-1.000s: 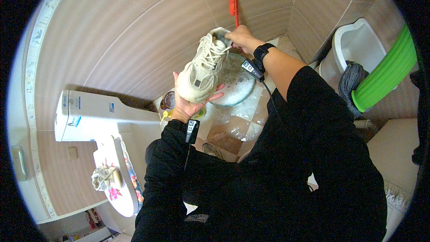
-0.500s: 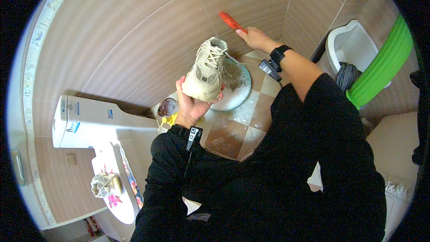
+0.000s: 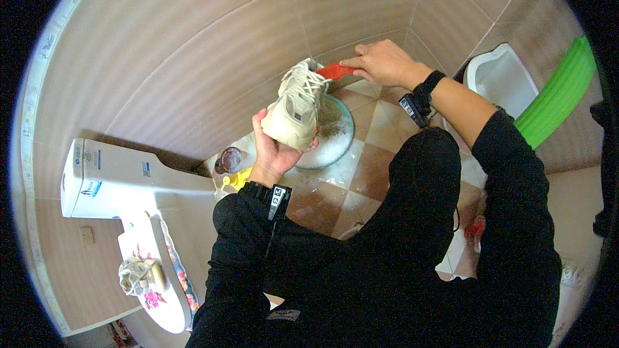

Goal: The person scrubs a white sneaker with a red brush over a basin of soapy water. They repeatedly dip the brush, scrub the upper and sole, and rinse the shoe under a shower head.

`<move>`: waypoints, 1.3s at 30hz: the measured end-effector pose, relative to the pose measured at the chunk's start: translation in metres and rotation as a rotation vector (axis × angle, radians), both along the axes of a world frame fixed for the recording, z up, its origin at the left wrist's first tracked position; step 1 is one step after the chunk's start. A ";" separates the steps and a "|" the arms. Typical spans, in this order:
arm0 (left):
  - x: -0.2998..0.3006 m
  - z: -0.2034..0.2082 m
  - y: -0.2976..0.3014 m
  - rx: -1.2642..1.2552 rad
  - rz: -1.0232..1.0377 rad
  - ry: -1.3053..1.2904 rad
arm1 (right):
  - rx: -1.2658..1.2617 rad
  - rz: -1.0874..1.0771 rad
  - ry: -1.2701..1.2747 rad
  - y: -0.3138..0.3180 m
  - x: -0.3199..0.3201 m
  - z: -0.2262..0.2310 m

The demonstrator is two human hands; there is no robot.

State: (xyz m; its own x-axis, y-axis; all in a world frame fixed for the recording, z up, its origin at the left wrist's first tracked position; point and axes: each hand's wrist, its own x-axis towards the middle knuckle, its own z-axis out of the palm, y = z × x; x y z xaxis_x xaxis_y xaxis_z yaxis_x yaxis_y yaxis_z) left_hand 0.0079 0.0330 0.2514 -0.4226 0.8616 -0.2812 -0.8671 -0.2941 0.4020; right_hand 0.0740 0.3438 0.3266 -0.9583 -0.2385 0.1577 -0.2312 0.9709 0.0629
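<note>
My left hand (image 3: 276,153) grips a cream lace-up sneaker (image 3: 293,113) from beneath, its toe toward me and its heel end away. Between the fingers of my right hand (image 3: 385,63) is a red brush (image 3: 335,72), whose far end touches or overlaps the shoe's collar; its bristles cannot be made out. Below the shoe on the floor stands a round basin (image 3: 345,145) of murky, foamy water, partly hidden by the shoe. A matching sneaker (image 3: 138,276) lies on the toilet lid (image 3: 164,309) at the left.
A white toilet (image 3: 116,177) stands at the left by the tiled wall. Beside it are a dark cup (image 3: 229,160) and a yellow bottle (image 3: 238,179). At the right are a white urinal-like fixture (image 3: 503,80) and a long green ribbed object (image 3: 558,96). The tiled floor (image 3: 374,167) looks wet.
My right hand has brought the red brush down from above and right of the shoe to its collar. The left hand still holds the shoe nearly in place. My view has shifted slightly.
</note>
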 end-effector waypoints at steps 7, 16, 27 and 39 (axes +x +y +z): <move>0.001 0.004 0.004 -0.096 0.017 0.000 | 0.136 0.280 0.007 0.007 -0.045 0.002; 0.002 0.009 0.004 0.077 -0.022 0.103 | 0.317 0.252 0.286 0.049 -0.038 0.035; 0.007 0.015 0.006 0.018 -0.011 0.031 | 0.141 0.186 0.074 0.020 -0.039 -0.009; 0.007 0.012 0.008 0.023 -0.026 -0.007 | 0.330 0.263 0.194 0.054 -0.042 0.034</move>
State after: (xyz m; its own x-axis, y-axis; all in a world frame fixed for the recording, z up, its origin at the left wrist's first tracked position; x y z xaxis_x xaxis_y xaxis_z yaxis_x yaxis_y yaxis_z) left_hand 0.0149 0.0406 0.2636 -0.3978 0.8787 -0.2640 -0.8775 -0.2803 0.3892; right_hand 0.0322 0.3979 0.3601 -0.8188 -0.5369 0.2032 -0.4201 0.8016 0.4253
